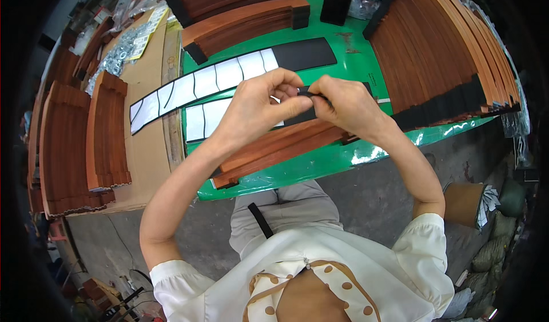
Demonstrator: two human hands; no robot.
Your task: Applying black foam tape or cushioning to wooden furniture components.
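Note:
My left hand [264,102] and my right hand [350,106] meet over the green tabletop. Between their fingertips is a small black strip [313,95], largely covered by the fingers; its exact kind does not show. Thumb and fingers of both hands are pinched on it. Below them lies a flat strip with white backing pieces [198,122] and a black end, partly hidden by my hands. Farther off, a second long black strip [307,53] lies slanted, most of it covered with white pieces. Just nearer than my hands rests a stack of reddish-brown slats [274,149].
Tall stacks of brown slats with black ends [434,53] stand at the right, and more [240,27] at the back. Other stacks [106,130] sit on cardboard [146,144] at the left, near loose metal parts [117,59]. A black phone-like slab [337,3] stands at the back.

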